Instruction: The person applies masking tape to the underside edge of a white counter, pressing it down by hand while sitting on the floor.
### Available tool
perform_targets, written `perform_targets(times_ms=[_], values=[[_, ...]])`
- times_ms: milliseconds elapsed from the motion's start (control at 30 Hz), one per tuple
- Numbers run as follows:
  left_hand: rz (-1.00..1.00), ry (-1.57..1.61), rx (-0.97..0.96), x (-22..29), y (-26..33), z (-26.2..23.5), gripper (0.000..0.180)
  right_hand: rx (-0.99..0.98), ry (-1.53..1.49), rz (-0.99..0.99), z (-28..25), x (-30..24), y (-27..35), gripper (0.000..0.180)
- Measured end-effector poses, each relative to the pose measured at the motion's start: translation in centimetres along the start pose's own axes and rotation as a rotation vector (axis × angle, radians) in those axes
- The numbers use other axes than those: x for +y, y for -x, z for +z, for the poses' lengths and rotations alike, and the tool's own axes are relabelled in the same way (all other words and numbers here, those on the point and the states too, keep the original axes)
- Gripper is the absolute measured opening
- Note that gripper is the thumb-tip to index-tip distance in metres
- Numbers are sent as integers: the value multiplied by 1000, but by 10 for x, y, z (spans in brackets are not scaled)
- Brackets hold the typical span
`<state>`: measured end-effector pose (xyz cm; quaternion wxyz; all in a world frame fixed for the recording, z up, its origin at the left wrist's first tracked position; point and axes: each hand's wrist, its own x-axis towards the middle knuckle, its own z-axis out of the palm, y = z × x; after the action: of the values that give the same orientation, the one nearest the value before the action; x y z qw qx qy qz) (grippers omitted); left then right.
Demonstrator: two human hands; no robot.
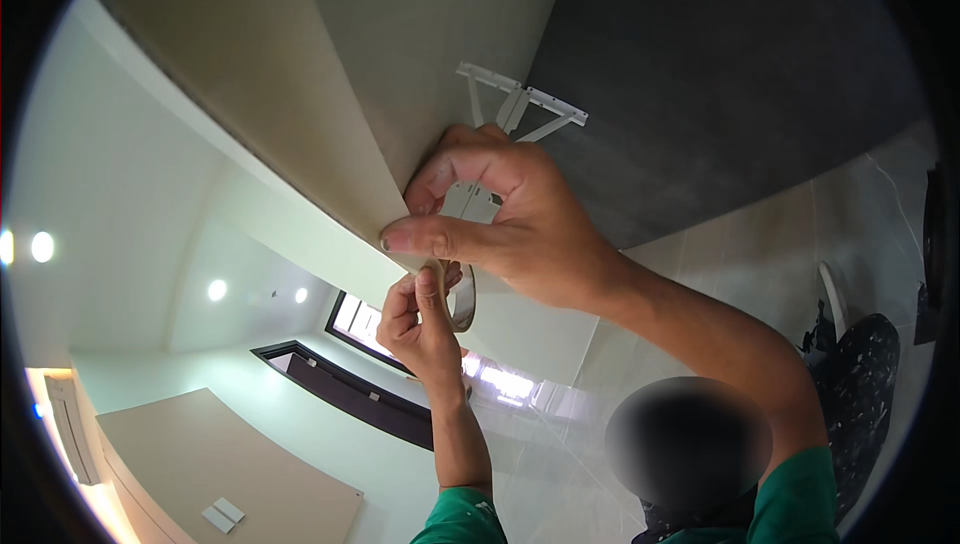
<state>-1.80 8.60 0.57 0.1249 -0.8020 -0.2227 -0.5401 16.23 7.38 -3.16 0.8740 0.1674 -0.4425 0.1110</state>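
Observation:
My right hand [530, 209] is closed in a pinch at the lower corner of a long beige panel [290, 94], its thumb on the near face and its fingers curled behind the edge. Just below, my left hand [422, 324] pinches a pale strip that curves round into a ring, like a roll of tape [464, 302]. The strip reaches up toward the right thumb; whether it is stuck to the panel, I cannot tell. Behind the right hand, a white metal folding bracket [525, 96] sits against the grey surfaces, partly hidden by the fingers.
A large dark grey panel [720, 74] fills the upper right, above a glossy tiled floor [700, 274]. A speckled black trouser leg [862, 384] shows at right, and a blurred dark round shape [690, 444] between my arms. At lower left are a beige board [230, 454] and a dark-framed opening [340, 389].

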Motion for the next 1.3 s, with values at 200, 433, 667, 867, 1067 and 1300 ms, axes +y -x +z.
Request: perform_targets(times_ms=[200,433,667,867,1067,1300], values=[[22,-12,-24,-5,0,-4,28,-8,-22,8,0,-1,1,16],[39,-46,-35,-3,0,-6,28,-42,82,-32,-2,3,3,18],[70,-66,-27,-10,0,-3,25,-74,86,3,-5,4,2,21],[105,-115,-2,-14,3,-4,25,-62,149,-19,-7,7,3,22],[50,-57,3,-13,-1,-3,25,-43,140,-67,-4,8,1,23],[58,-74,-2,-12,-2,-3,26,-30,161,-96,-2,11,2,25]])
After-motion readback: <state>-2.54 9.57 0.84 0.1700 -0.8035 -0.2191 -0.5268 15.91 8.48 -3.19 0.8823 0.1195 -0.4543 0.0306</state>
